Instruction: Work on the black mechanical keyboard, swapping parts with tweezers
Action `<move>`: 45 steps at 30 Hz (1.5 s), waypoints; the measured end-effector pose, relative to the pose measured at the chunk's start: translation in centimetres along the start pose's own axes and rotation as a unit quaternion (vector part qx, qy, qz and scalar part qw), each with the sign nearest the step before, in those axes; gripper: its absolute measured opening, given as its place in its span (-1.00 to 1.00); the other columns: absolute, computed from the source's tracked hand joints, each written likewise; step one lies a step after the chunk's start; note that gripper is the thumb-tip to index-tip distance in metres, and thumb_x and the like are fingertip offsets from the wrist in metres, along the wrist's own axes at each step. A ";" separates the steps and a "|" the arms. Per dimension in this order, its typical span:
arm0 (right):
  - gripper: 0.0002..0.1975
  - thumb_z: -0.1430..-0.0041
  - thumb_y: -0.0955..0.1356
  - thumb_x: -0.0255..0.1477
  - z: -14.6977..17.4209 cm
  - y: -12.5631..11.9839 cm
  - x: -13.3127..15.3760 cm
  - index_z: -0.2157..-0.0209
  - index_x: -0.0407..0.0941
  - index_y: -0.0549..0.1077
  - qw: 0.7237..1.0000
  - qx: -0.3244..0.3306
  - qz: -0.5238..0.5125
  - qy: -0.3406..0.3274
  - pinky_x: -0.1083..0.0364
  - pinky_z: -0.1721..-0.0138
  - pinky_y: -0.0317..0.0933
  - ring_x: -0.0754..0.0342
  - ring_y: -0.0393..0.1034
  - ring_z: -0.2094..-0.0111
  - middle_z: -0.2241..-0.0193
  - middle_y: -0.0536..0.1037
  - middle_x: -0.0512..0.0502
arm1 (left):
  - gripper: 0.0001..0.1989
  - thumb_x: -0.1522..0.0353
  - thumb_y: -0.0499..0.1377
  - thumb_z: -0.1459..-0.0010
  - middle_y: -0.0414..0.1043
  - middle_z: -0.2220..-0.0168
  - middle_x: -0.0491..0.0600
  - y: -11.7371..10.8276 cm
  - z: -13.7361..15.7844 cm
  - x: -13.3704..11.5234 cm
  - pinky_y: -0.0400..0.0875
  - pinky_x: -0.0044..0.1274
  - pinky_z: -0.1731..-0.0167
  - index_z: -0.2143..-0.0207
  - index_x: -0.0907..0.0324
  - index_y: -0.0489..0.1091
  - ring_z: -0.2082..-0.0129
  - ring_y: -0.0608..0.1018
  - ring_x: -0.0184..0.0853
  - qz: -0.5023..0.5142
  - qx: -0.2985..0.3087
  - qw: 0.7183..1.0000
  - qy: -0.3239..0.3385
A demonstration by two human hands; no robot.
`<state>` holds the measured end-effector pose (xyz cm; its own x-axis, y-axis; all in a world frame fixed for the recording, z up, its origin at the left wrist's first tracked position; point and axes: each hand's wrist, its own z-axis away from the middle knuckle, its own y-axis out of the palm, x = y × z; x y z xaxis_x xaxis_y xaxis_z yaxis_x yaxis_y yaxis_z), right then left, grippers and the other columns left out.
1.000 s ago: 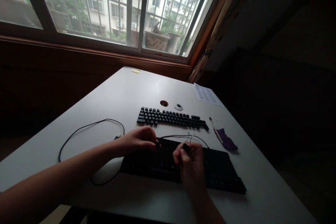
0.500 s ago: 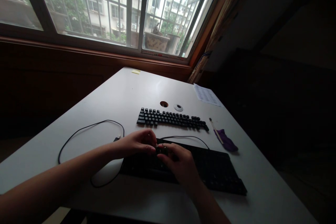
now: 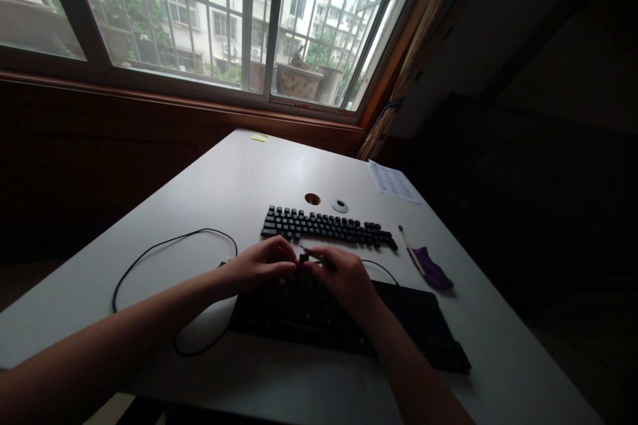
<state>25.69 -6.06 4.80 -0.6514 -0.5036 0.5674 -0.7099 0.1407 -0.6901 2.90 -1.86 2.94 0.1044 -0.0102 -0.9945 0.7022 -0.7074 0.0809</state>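
Observation:
A small black keycap point(image 3: 304, 257) is up between my two hands, just above the far edge of a black keyboard point(image 3: 413, 322). My left hand point(image 3: 266, 265) pinches at the keycap from the left, thumb and index finger nearly together. From the other side, my right hand point(image 3: 349, 279) grips a thin dark tool point(image 3: 318, 254) whose tip points left over the keycap; its exact kind is too dark to tell. Beyond the hands, rows of loose black keycaps point(image 3: 329, 226) lie set out in keyboard order. My forearms and hands cover part of the keyboard.
A black cable point(image 3: 169, 238) loops over the white table point(image 3: 209, 179) on the left. To the right, a brush point(image 3: 411, 251) rests on a purple cloth point(image 3: 433, 271). Farther back are a round hole point(image 3: 312, 199), a grey ring cover point(image 3: 339, 206) and paper sheets point(image 3: 393, 182).
Both hands have moved up and away from the keyboard's middle to its far edge. The keycap and the thin tool now show between the fingers.

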 end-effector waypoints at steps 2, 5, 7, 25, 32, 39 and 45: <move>-0.83 -0.16 0.46 -0.40 -1.4 -0.3 -1.4 0.18 -0.10 0.58 0.998 -0.001 0.036 0.048 0.12 0.29 0.35 0.06 0.51 0.41 0.30 0.66 -0.08 | -0.75 0.22 0.21 -0.26 0.50 0.24 0.01 -0.1 0.0 0.0 0.42 -0.54 0.35 0.16 0.24 0.41 0.34 0.51 -0.37 -0.097 -0.012 0.995 0.031; -0.83 -0.18 0.44 -0.36 -3.2 -0.2 -3.6 0.19 -0.08 0.59 0.991 0.041 0.097 0.085 0.11 0.26 0.34 0.04 0.52 0.38 0.32 0.66 -0.07 | -0.81 0.27 0.19 -0.28 0.50 0.34 -0.01 -0.2 0.2 0.2 0.38 -0.55 0.35 0.23 0.25 0.45 0.37 0.50 -0.36 -0.255 -0.015 0.962 0.093; -0.85 -0.18 0.44 -0.37 -4.0 0.2 -4.8 0.20 -0.07 0.60 0.988 0.057 0.111 0.090 0.11 0.24 0.34 0.01 0.55 0.33 0.31 0.67 -0.07 | -0.85 0.32 0.20 -0.26 0.49 0.40 -0.04 -0.1 0.3 0.6 0.33 -0.57 0.39 0.27 0.25 0.45 0.43 0.48 -0.38 -0.338 -0.014 0.931 0.136; -0.81 -0.22 0.41 -0.37 -3.5 1.7 -7.5 0.13 -0.03 0.59 0.989 0.042 0.135 0.049 0.03 0.09 0.37 -0.03 0.56 0.18 0.21 0.66 -0.09 | -0.92 0.38 0.18 -0.24 0.50 0.34 -0.02 -0.1 0.2 1.8 0.35 -0.56 0.33 0.25 0.19 0.46 0.37 0.51 -0.33 -0.436 0.005 0.884 0.170; -0.80 -0.22 0.40 -0.45 -3.1 1.4 -7.6 0.15 0.02 0.63 0.989 0.055 0.137 0.019 0.12 0.20 0.37 0.06 0.53 0.31 0.32 0.60 -0.04 | -0.91 0.37 0.17 -0.26 0.50 0.34 -0.02 -0.1 0.3 1.8 0.34 -0.57 0.32 0.25 0.19 0.46 0.36 0.51 -0.34 -0.443 0.010 0.881 0.167; -0.76 -0.19 0.41 -0.49 -3.3 1.8 -7.8 0.15 0.05 0.64 0.990 0.062 0.127 0.006 0.10 0.11 0.39 0.06 0.54 0.21 0.19 0.62 -0.02 | -0.92 0.38 0.18 -0.25 0.50 0.33 -0.02 -0.1 0.3 1.9 0.33 -0.57 0.32 0.25 0.19 0.46 0.36 0.50 -0.34 -0.450 0.007 0.877 0.167; -0.76 -0.18 0.42 -0.48 -3.5 2.1 -7.9 0.14 0.07 0.64 0.991 0.062 0.121 0.001 0.08 0.09 0.41 0.06 0.55 0.19 0.17 0.63 -0.01 | -0.93 0.38 0.18 -0.25 0.49 0.34 -0.03 0.0 0.3 1.8 0.33 -0.56 0.32 0.26 0.18 0.45 0.36 0.50 -0.33 -0.454 0.009 0.875 0.170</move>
<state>28.40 1.21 0.45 -0.7997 -0.4655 0.3793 -0.4944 0.1519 -0.8559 2.92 -2.07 1.11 -0.2855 0.7701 -0.5705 0.5939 -0.3251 -0.7360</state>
